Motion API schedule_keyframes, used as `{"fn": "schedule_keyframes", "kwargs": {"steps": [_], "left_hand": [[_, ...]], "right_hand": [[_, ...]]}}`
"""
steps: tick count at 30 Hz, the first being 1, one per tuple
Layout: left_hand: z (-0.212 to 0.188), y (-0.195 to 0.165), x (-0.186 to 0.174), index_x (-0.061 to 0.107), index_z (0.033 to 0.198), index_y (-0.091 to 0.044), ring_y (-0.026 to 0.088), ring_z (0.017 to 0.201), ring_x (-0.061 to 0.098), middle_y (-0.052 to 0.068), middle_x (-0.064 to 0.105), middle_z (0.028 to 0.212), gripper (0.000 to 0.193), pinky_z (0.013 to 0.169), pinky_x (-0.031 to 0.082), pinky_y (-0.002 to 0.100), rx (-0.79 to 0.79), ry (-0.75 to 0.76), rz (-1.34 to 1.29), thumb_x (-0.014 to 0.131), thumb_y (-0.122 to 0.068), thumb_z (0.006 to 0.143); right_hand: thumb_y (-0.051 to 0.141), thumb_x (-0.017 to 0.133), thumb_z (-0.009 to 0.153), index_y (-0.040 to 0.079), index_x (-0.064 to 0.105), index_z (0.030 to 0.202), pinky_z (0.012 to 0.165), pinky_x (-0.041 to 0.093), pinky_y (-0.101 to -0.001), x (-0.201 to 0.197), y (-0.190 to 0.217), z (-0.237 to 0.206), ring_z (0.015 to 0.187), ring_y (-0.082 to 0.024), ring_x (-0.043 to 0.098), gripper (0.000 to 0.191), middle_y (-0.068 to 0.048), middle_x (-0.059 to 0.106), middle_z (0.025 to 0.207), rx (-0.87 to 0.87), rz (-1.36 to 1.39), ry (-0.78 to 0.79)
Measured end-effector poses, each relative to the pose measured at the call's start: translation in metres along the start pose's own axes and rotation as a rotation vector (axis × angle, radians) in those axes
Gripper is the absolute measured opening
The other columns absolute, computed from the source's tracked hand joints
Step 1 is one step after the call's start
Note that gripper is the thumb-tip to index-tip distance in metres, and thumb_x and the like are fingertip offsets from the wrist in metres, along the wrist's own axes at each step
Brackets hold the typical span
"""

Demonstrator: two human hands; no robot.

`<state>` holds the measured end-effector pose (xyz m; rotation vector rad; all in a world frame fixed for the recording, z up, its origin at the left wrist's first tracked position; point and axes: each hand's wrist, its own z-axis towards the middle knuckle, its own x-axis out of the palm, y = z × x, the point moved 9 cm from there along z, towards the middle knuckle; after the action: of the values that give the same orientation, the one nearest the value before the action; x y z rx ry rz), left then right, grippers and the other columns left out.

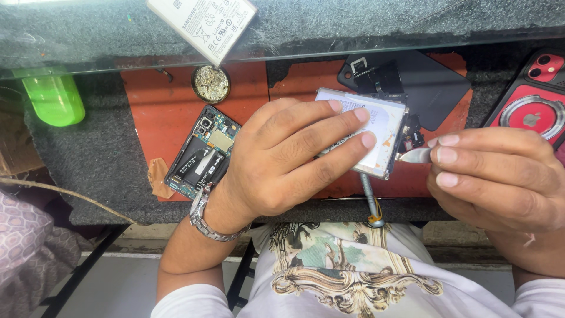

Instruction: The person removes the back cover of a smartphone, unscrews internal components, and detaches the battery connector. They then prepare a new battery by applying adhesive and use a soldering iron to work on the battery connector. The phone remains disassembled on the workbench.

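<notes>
My left hand (288, 159) grips a white, flat phone battery (382, 126) with its fingers laid across the top face, holding it above an orange mat (159, 112). My right hand (500, 176) pinches a small pale plastic pry tool (415, 155) whose tip touches the battery's right edge. An opened phone body (201, 153) with bare circuit boards lies on the mat just left of my left hand. A metal watch sits on my left wrist.
A green bottle (53, 97) stands at far left. A round tin of small parts (210, 83) sits on the mat. A dark back cover (424, 82) lies at upper right, a red phone case (532, 100) at far right. Another white battery (203, 23) rests on the glass shelf. A screwdriver (371, 203) lies below the battery.
</notes>
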<state>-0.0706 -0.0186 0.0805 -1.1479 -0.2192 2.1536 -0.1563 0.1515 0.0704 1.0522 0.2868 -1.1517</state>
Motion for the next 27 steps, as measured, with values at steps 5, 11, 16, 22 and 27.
{"fn": "schedule_keyframes", "kwargs": {"steps": [5, 11, 16, 22, 27], "left_hand": [[0.000, 0.001, 0.001, 0.073, 0.120, -0.005, 0.026, 0.110, 0.068, 0.010, 0.070, 0.124, 0.025, 0.088, 0.058, 0.039, -0.005, -0.012, 0.019, 0.074, -0.010, 0.096], [0.000, 0.000, 0.002, 0.072, 0.120, -0.005, 0.026, 0.109, 0.067, 0.010, 0.071, 0.124, 0.026, 0.088, 0.058, 0.040, 0.003, -0.001, 0.031, 0.073, -0.010, 0.095], [0.001, -0.001, 0.002, 0.072, 0.120, -0.005, 0.026, 0.109, 0.067, 0.010, 0.071, 0.124, 0.026, 0.088, 0.057, 0.039, 0.004, 0.002, 0.031, 0.074, -0.010, 0.095], [0.000, -0.001, 0.000, 0.072, 0.121, -0.005, 0.025, 0.109, 0.067, 0.010, 0.070, 0.125, 0.026, 0.088, 0.057, 0.039, -0.007, -0.005, 0.029, 0.075, -0.011, 0.095], [0.000, 0.000, 0.000, 0.073, 0.120, -0.005, 0.025, 0.109, 0.067, 0.010, 0.070, 0.124, 0.026, 0.087, 0.056, 0.039, -0.006, -0.008, 0.026, 0.076, -0.011, 0.096]], "right_hand": [[-0.011, 0.084, 0.074, 0.008, 0.063, 0.095, 0.086, 0.064, -0.0386, -0.003, -0.002, -0.020, 0.099, -0.030, 0.072, 0.035, -0.009, 0.069, 0.102, 0.047, -0.061, 0.014], [-0.009, 0.084, 0.075, 0.008, 0.063, 0.094, 0.087, 0.063, -0.0382, -0.005, -0.001, -0.024, 0.101, -0.029, 0.071, 0.034, -0.008, 0.069, 0.104, 0.105, -0.059, 0.031], [0.001, 0.083, 0.079, 0.008, 0.068, 0.098, 0.092, 0.064, -0.0425, -0.004, 0.004, -0.021, 0.108, -0.031, 0.071, 0.025, -0.008, 0.070, 0.109, 0.074, -0.045, 0.096], [0.005, 0.070, 0.084, 0.002, 0.071, 0.108, 0.096, 0.061, -0.0498, -0.004, 0.015, -0.032, 0.114, -0.032, 0.067, 0.025, -0.012, 0.071, 0.115, -0.150, -0.017, 0.303], [0.006, 0.070, 0.084, 0.003, 0.071, 0.107, 0.094, 0.060, -0.0493, -0.008, 0.020, -0.028, 0.112, -0.032, 0.066, 0.023, -0.011, 0.071, 0.115, -0.200, -0.073, 0.315]]}}
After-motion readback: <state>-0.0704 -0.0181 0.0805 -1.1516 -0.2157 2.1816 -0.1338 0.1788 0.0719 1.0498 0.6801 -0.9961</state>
